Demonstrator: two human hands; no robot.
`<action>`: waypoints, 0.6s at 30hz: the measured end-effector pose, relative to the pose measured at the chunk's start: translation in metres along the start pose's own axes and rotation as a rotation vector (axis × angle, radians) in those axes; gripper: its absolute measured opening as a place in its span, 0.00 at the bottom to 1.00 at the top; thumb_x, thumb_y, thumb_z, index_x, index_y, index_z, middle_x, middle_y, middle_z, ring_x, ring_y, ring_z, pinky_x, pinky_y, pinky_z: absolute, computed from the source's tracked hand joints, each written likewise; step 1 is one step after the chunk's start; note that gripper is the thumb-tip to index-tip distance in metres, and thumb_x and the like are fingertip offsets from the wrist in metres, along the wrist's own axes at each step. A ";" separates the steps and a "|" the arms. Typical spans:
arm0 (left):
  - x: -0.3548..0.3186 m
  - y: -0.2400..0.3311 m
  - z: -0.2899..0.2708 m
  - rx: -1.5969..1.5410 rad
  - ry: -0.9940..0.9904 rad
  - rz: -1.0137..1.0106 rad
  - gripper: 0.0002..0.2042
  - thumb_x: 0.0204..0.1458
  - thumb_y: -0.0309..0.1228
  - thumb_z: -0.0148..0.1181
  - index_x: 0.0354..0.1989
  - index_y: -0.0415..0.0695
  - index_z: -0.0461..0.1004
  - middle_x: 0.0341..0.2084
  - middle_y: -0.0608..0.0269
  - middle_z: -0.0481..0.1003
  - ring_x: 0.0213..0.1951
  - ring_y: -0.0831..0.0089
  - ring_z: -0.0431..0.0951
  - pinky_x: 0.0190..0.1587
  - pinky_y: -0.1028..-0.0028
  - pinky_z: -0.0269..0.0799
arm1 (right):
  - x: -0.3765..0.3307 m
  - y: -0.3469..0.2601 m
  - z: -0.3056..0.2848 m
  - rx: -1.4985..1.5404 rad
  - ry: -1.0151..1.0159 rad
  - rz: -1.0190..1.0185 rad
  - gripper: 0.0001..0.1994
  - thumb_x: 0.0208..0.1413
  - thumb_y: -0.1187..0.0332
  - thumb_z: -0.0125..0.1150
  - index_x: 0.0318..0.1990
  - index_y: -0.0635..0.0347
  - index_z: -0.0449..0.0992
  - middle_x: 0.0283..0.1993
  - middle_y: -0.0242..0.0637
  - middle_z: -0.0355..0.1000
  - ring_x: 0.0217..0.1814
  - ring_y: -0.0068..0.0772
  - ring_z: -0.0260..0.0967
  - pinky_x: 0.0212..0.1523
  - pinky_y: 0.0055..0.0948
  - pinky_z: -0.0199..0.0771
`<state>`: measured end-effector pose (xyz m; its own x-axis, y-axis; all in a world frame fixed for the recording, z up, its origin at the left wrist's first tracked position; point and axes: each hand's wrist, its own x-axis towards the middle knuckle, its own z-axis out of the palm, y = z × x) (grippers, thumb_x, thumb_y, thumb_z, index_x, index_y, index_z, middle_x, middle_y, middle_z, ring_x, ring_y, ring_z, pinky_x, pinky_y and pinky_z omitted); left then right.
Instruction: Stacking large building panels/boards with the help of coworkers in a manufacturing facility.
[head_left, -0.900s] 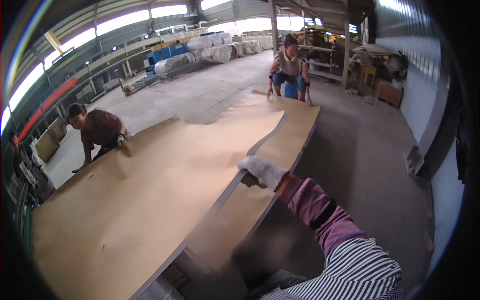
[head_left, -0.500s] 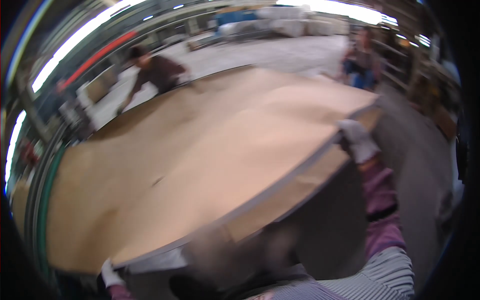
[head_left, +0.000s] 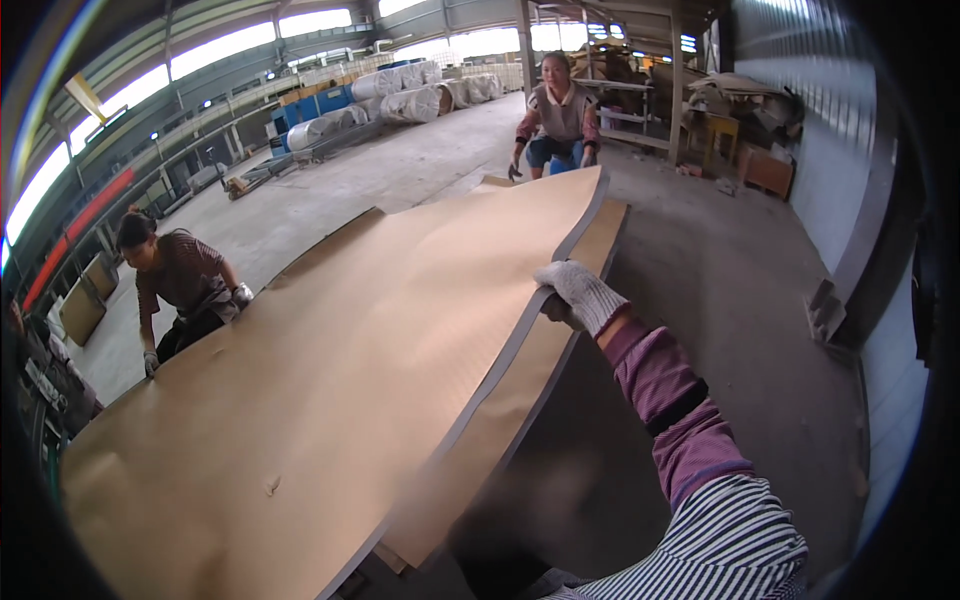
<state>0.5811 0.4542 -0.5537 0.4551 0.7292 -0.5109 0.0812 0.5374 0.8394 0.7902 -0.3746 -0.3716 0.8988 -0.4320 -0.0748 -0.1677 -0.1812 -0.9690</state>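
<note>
A large tan sheet with a grey edge (head_left: 370, 340) stretches across the view, wavy on top and creased near its lower left part. My right hand (head_left: 578, 292), in a pale knitted glove, is closed around the grey edge on the near right side. Below this edge, part of another tan sheet (head_left: 540, 375) shows, slightly offset to the right. My left hand is out of view. At the left side of the sheet, a co-worker (head_left: 185, 280) bends with both gloved hands at its edge. Another person (head_left: 557, 115) crouches beyond the far end, hands lowered beside it.
Wrapped white rolls (head_left: 410, 103) and a blue box-like unit (head_left: 320, 103) stand at the back. On the right rises a corrugated metal wall (head_left: 815, 130) with a steel post (head_left: 868, 225). A wooden box (head_left: 765, 170) and a yellow stand (head_left: 718, 135) sit by the far wall.
My view has turned to the right, and my left hand has left it. My right hand still grips the sheet's edge. The far person now appears nearer the middle, crouching.
</note>
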 end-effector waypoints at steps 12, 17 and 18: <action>0.063 -0.030 -0.027 0.178 -0.027 0.164 0.02 0.49 0.27 0.53 0.28 0.44 0.70 0.22 0.65 0.70 0.27 0.69 0.71 0.32 0.65 0.70 | 0.064 0.034 0.022 0.216 0.049 0.016 0.10 0.52 0.64 0.53 0.21 0.55 0.68 0.13 0.31 0.62 0.09 0.25 0.56 0.09 0.25 0.54; -0.009 -0.028 0.015 0.413 0.072 0.113 0.06 0.45 0.37 0.61 0.28 0.53 0.71 0.22 0.70 0.68 0.20 0.73 0.65 0.24 0.71 0.62 | 0.115 0.061 -0.062 0.029 0.116 -0.109 0.09 0.49 0.64 0.56 0.25 0.59 0.73 0.23 0.31 0.67 0.25 0.28 0.65 0.25 0.30 0.65; 0.028 -0.039 -0.005 0.367 0.003 0.172 0.07 0.45 0.36 0.60 0.31 0.51 0.73 0.25 0.69 0.71 0.26 0.72 0.70 0.31 0.71 0.68 | 0.155 0.082 -0.100 0.022 0.130 -0.079 0.09 0.48 0.65 0.57 0.27 0.61 0.75 0.25 0.32 0.68 0.28 0.28 0.66 0.30 0.31 0.66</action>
<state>0.5867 0.4557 -0.6019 0.4869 0.7970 -0.3575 0.3153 0.2213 0.9228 0.8755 -0.5445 -0.4392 0.8483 -0.5286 0.0317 -0.0883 -0.2002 -0.9758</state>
